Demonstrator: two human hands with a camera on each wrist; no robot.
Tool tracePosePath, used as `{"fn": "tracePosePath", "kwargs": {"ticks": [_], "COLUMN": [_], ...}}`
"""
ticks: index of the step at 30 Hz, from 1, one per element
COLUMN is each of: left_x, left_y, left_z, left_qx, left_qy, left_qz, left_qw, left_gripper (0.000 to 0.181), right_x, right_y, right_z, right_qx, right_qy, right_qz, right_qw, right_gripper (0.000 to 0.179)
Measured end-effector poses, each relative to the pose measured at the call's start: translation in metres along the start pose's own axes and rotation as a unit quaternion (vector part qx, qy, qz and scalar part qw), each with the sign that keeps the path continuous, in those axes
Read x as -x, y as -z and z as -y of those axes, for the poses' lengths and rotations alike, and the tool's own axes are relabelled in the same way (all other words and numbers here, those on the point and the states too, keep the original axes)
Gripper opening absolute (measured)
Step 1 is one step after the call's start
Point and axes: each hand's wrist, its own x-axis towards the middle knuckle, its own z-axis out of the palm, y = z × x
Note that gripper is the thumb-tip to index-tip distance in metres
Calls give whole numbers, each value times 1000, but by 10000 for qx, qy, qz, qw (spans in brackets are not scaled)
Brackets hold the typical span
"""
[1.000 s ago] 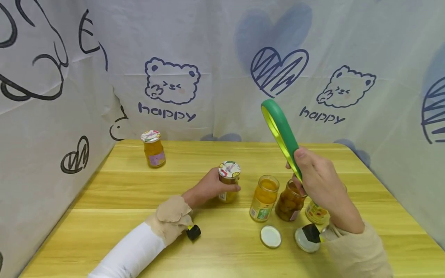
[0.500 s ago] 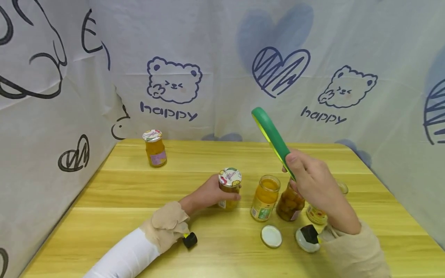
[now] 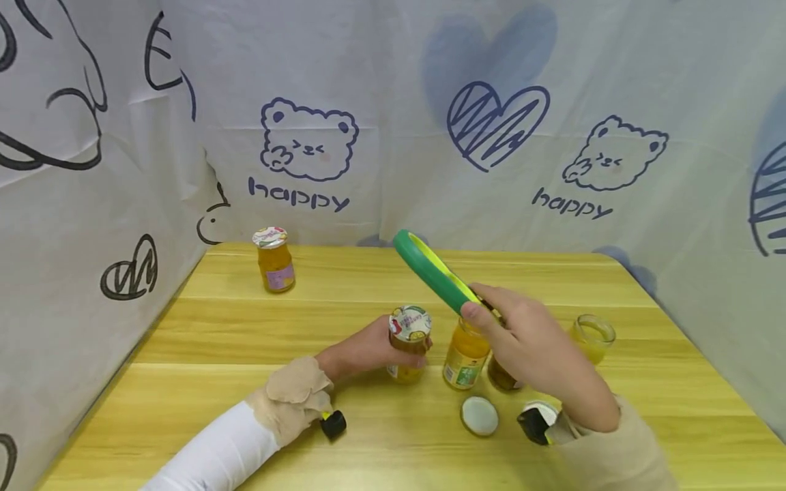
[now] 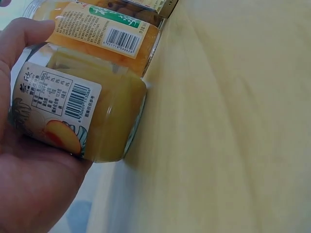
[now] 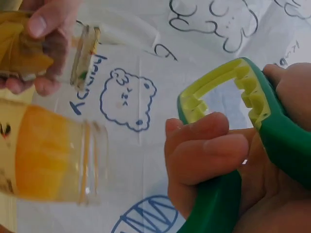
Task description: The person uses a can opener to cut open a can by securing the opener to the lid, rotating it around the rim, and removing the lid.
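an open orange jar point(image 3: 464, 361) is standing just beside the lidded jar point(image 3: 405, 346), which the left hand point(image 3: 368, 348) is gripping with curled fingers above the wooden table point(image 3: 215, 416). the right hand point(image 3: 531, 334) is clasping a green tool point(image 3: 432, 276), holding it apart from the jar's patterned lid and, in the head view, covering most of a dark jar point(image 3: 503, 376). a pale open jar point(image 3: 593, 337) is standing beyond that hand; another lidded jar point(image 3: 275, 266) is standing well apart, at the back left. one loose lid point(image 3: 479, 416) is lying in front of the orange jar, while a black wrist piece point(image 3: 534, 426) is partly blocking a second.

the left wrist view is showing the gripped jar's barcode and printed peach, which the head view is hiding. the right wrist view is revealing yellow teeth inside the tool.
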Motion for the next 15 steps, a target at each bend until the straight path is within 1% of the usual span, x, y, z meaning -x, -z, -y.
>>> {"fn": "tracePosePath", "kwargs": {"ticks": [3,6,9,10,13,15], "left_x": [0,-1,-2,-2,1,4], "left_y": [2,3,4,5,8,11], "left_z": [0,1,3,3,4,4], "left_qx": [5,-35,-151,-185,-217,-219], "left_qy": [-170,-476,-800,-855,-839,-772], "left_qz": [101,297,458,493,600,704], "left_qw": [9998,9984,9956,9950,9944,9943], "left_gripper": [44,50,50,49,47,47], "right_x": [-1,0,2,2,0,-1], "right_y": [-7,-16,-26,-30,-43,-51], "right_z": [8,16,23,26,33,36], "right_qx": [202,443,754,865,1240,1547], "right_qy": [-12,-22,-135,-180,-332,-340], "right_qz": [191,352,448,466,513,492], "right_qw": [9996,9984,9961,9950,9904,9862], "right_gripper": [50,54,62,66,79,86]}}
